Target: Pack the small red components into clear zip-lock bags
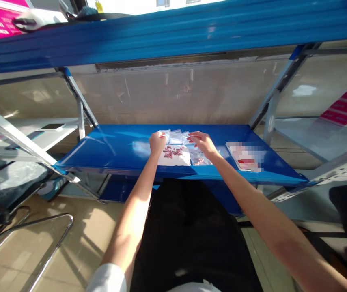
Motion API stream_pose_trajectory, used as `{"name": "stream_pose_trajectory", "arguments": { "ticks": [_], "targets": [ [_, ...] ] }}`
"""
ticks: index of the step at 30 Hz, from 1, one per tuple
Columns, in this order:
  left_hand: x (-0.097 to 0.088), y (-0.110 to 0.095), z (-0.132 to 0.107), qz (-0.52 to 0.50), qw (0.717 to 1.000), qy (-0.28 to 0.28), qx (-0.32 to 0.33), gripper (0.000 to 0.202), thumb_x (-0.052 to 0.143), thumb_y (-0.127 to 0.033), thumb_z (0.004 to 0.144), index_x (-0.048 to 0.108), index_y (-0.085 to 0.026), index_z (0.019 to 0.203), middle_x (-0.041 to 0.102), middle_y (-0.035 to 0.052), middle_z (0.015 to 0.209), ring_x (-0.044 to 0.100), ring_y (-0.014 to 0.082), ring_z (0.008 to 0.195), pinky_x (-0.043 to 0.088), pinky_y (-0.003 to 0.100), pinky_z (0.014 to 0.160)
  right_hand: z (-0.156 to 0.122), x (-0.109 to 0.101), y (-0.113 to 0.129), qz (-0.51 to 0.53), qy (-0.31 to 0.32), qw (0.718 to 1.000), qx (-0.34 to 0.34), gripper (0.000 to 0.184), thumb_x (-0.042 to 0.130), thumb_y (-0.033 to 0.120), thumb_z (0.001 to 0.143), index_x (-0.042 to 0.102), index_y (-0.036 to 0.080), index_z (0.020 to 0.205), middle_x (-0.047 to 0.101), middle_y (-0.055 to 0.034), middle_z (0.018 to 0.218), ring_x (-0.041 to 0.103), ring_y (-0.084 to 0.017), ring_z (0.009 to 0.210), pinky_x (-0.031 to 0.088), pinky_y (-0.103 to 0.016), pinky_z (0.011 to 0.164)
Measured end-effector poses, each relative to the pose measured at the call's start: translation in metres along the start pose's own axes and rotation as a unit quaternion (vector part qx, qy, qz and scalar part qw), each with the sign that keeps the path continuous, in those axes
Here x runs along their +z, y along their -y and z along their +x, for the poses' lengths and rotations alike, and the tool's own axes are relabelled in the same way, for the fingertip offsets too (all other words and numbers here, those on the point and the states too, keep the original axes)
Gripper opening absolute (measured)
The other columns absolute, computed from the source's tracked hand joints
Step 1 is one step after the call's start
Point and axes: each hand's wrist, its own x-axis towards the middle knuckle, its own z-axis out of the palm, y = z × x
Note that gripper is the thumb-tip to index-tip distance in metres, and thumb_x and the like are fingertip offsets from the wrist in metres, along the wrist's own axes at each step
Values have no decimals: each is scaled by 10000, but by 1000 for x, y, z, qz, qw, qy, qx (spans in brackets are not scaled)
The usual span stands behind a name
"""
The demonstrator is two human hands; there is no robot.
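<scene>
Blue steel shelving rises over a tan tile floor [97,239], with a curved chrome chair frame [48,231] low at left. On the glossy blue metal shelf [109,148], the left hand [157,142] rests at the top edge of a bunch of clear plastic bags [173,136], though whether it grips them is hard to tell. Below lies a white paper sheet [173,161] scattered with small red pieces [169,152]. The right hand [200,144], just apart from the left, hovers above a clear bag of reddish contents [199,159]. Further right lies a white printed sheet [244,156], pixelated and unreadable.
</scene>
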Motion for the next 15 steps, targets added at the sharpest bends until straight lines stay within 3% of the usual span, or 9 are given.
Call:
{"name": "stream_pose_trajectory", "arguments": {
  "ticks": [2,5,8,11,15],
  "targets": [
    [-5,15,23,14,999,0,-33,262,631,-214,934,706,-175,1183,750,131,1250,688,240,1187,501,283,962,12,21,7,72,35,996,23,286,623,265,898,720,191,1156,795,-111,1099,747,-221,917,532,-269,653],
    [-2,31,40,29,998,6,-56,262,687,-241,920,679,-158,1169,711,174,1320,675,263,1221,505,310,956,30,53,15,73,78,993,53,265,692,221,873,714,188,1135,785,-119,1091,739,-215,918,526,-244,619],
    [5,39,44,47,997,18,-58,248,745,-252,888,680,-160,1109,709,191,1304,672,293,1221,507,340,950,46,80,19,23,52,993,104,182,695,158,877,700,160,1059,771,-124,1017,732,-193,830,519,-244,604],
    [10,42,44,63,997,23,-47,205,758,-257,879,689,-174,1054,707,189,1290,663,316,1225,504,365,950,59,98,15,-12,11,990,140,231,709,129,861,667,142,1088,733,-114,933,709,-193,749,545,-290,624],
    [12,47,45,77,996,24,-29,156,745,-251,887,692,-181,1017,696,177,1299,639,309,1245,493,360,965,70,109,4,-5,11,992,127,284,727,132,844,637,135,1113,676,-110,956,685,-182,677,568,-327,612]
  ]
}}
